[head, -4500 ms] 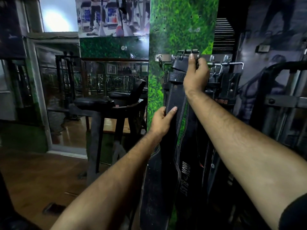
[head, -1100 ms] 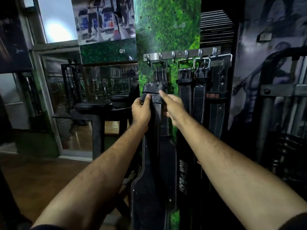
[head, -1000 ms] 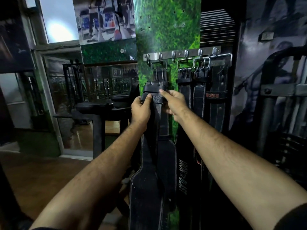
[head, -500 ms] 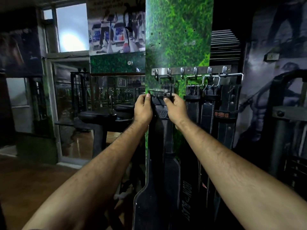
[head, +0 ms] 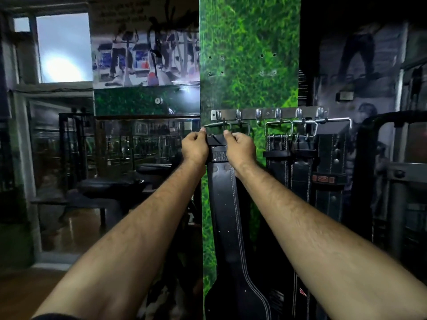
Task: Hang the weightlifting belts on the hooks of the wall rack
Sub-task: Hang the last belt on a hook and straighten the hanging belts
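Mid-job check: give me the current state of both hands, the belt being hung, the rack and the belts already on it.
Left hand: grips the belt's top end.
Right hand: grips the same end.
Held belt: raised, buckle just under the rack's left hooks; whether hooked, unclear.
Wall rack: mounted, rightward hooks loaded.
Hung belts: hanging by buckles.

Left hand (head: 195, 147): bare, no glove, no ring showing.
Right hand (head: 241, 148): bare too, short trimmed nails.
Forearms: both uncovered up to the elbow, lightly haired.
Sleeve (head: 55, 317): a dark edge peeks in at the bottom, below the left hand.
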Motion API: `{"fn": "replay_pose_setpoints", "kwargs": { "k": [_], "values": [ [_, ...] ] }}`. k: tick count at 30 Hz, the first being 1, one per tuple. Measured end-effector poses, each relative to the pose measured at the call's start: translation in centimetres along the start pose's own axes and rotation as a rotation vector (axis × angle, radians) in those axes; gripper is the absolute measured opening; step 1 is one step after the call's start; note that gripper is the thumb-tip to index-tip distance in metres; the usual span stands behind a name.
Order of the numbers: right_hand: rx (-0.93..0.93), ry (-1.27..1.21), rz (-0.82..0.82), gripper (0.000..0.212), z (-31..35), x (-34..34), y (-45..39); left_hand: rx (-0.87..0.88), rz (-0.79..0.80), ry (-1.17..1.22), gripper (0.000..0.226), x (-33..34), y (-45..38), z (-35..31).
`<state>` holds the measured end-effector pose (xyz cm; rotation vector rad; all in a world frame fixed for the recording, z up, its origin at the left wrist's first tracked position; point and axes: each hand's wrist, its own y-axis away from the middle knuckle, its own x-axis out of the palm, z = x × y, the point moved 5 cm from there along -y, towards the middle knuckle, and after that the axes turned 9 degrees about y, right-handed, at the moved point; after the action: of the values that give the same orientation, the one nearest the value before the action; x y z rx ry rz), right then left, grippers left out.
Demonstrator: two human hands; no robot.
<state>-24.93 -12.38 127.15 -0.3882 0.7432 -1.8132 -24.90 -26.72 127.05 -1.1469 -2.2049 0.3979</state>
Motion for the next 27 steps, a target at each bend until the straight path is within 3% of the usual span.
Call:
{"fn": "replay_pose_setpoints", "kwargs": {
  "k": [6,11,14,18,21,22,27],
  "values": [
    [0.008,0.126,-0.062,0.051,0.1,1.2,-1.8,0.105,0.007,-0.073,0.040,1.2,-2.3,0.2],
    [0.088,0.244,-0.064,0.049,-0.7,2.3,-3.5,0.048,0.039,-0.151,0.033,1.9,-4.8,1.3],
    [0.047,0.342,-0.092,0.049,-1.4,2.9,-3.0,0.055,0.054,-0.136,0.041,1.5,-5.4,3.0],
    [-0.103,0.266,-0.158,0.021,-3.3,4.1,-0.5,0.107,0.097,0.025,0.047,0.7,-3.9,4.6],
    [-0.188,0.094,-0.179,0.041,-5.3,4.9,2.1,0.114,0.134,0.123,0.029,0.3,-1.3,5.5],
    [-0.218,0.066,-0.189,0.046,-5.9,5.1,2.8,0.117,0.126,0.102,0.034,-0.1,-0.4,5.9],
    [-0.205,0.120,-0.186,0.051,-9.7,5.4,5.6,0.151,0.143,0.016,0.027,-2.4,2.2,10.3]
  ]
}}
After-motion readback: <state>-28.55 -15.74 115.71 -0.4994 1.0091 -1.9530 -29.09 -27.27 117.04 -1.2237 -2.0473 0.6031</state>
